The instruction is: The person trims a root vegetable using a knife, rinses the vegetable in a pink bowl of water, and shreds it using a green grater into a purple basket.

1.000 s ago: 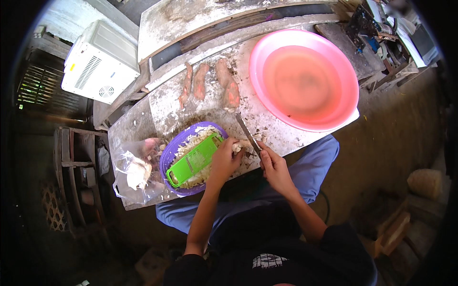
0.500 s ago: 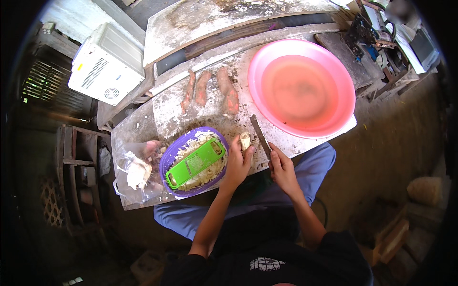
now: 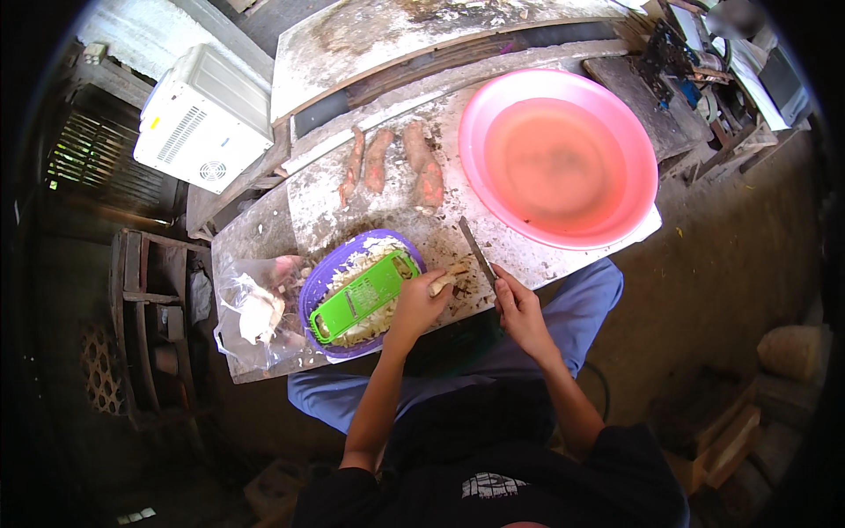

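Note:
My left hand (image 3: 421, 304) is closed around a short, pale peeled root (image 3: 450, 278), cassava by its look, tilted over the table's front edge. In my right hand (image 3: 521, 315) is the handle of a knife (image 3: 477, 251), its dark blade slanting up and left, apart from the root. Left of my left hand stands a purple basin (image 3: 308, 327) of pale shreds. A green grater (image 3: 361, 299) lies across those shreds, its right end close to my left wrist. Farther back lie three unpeeled brown roots (image 3: 424, 165) with pinkish patches.
A large pink basin (image 3: 648, 207) of cloudy water sits at the table's right. A clear plastic bag (image 3: 255, 308) with pale contents lies at the left end. Peel scraps dot the worn white table (image 3: 317, 207). A white boxy appliance (image 3: 207, 123) stands beyond, at far left.
My left hand has moved left and slightly down, turning the root from upright to slanting. The knife stays in my right hand, nearly in place. The whole view has shifted slightly.

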Available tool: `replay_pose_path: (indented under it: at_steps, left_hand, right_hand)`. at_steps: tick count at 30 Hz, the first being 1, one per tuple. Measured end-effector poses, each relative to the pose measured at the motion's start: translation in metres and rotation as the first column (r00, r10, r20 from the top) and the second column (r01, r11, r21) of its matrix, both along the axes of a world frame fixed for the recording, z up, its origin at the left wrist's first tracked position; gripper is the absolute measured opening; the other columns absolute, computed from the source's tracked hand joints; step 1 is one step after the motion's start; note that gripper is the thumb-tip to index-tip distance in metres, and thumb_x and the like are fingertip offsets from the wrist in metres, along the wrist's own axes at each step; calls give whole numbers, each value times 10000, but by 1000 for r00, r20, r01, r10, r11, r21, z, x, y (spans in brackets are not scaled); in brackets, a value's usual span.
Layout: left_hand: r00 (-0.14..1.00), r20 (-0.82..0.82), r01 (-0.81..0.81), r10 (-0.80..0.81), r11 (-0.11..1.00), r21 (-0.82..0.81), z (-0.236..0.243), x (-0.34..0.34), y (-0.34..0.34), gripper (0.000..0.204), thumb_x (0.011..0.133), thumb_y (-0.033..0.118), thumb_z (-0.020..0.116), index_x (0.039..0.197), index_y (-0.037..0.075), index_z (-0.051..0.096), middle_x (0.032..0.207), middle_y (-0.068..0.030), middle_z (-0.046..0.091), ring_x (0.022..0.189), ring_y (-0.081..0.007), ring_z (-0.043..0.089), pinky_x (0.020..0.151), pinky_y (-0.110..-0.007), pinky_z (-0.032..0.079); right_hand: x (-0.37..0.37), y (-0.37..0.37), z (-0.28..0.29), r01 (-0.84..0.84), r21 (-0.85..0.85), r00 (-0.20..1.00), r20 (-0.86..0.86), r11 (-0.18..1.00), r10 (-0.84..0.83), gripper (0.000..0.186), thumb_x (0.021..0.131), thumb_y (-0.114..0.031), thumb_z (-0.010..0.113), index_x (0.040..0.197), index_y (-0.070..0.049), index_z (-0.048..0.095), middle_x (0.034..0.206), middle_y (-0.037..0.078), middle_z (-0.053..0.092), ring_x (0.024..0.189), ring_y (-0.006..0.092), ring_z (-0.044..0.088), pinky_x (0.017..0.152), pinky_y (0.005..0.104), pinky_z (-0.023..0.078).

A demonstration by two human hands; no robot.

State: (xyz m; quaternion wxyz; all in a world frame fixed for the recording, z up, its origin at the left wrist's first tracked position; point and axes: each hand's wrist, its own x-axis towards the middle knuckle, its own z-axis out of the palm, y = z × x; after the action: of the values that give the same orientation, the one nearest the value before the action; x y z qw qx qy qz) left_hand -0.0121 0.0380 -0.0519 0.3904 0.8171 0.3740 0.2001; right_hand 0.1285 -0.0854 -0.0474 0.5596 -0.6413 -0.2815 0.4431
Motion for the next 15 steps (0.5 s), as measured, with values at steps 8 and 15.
replay_pose_path:
  at_steps: [8, 15]
  left_hand:
    - [987, -156, 86, -38, 946, 313, 3, 10, 1, 224, 757, 169, 635, 881, -2, 561, 738, -175, 610, 631, -330, 592, 552, -379, 459]
    - [974, -226, 84, 9, 913, 399, 2, 15, -2, 203, 770, 157, 614, 856, 7, 507, 700, -175, 563, 650, -353, 565, 572, -419, 439]
  right_hand:
    - [-10, 4, -3, -81, -51, 994, 70, 995, 85, 346, 930, -234, 437, 1196, -21, 497, 614, 71, 457, 603, 95, 404, 588, 245, 401]
    - [-14, 4, 2, -48, -40, 997, 55, 998, 50, 334, 930, -221, 429, 1199, -37, 499, 584, 75, 411, 572, 93, 384, 550, 260, 388]
